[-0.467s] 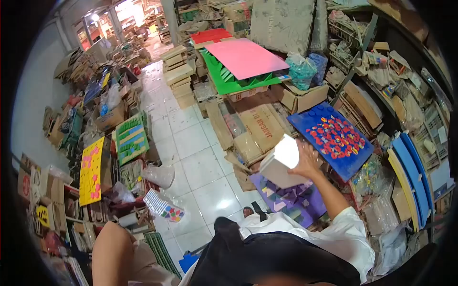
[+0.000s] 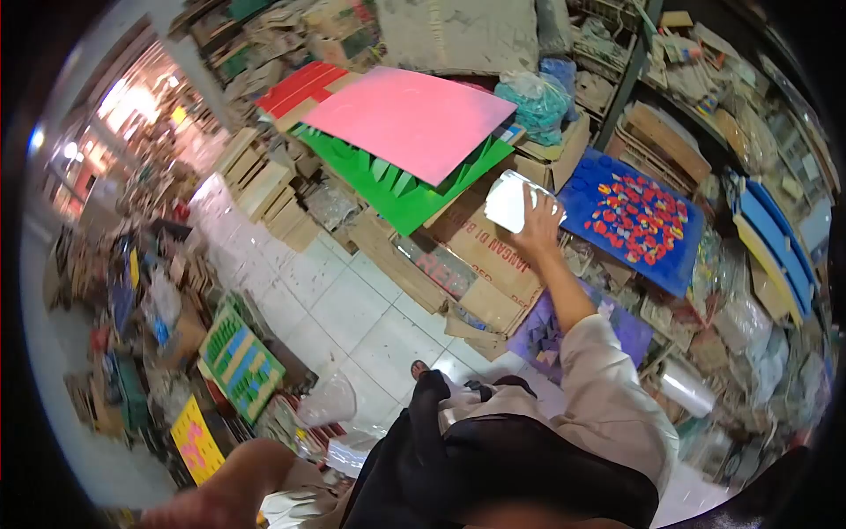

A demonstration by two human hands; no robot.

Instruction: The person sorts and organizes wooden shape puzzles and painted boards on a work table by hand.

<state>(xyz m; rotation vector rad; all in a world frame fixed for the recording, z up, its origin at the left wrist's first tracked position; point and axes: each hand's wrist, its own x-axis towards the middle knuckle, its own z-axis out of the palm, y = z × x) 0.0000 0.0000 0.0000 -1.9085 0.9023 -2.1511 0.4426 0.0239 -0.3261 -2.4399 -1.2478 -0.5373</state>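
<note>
My right hand (image 2: 539, 227) grips a stack of white sheets or cards (image 2: 507, 203), thumb and fingers closed round its right side. The stack is above a flattened brown cardboard box (image 2: 487, 295), left of a blue board (image 2: 630, 220) covered in red and yellow pieces. Behind it, a pink board (image 2: 405, 119) lies over a green board (image 2: 383, 189). A purple board (image 2: 608, 331) is partly hidden under my right forearm. My left arm is bent at the lower left, and its hand does not show.
Stacked wooden pieces (image 2: 260, 189) stand beside the white tiled floor (image 2: 335, 300). On the left are a green and blue board (image 2: 241, 361) and a yellow board (image 2: 196, 441). Shelves with cluttered items rise at the right, near curved blue panels (image 2: 775, 242).
My right hand has carried the white stack forward, away from the purple board and over the cardboard. The view has turned and shifted, and my left arm sits lower.
</note>
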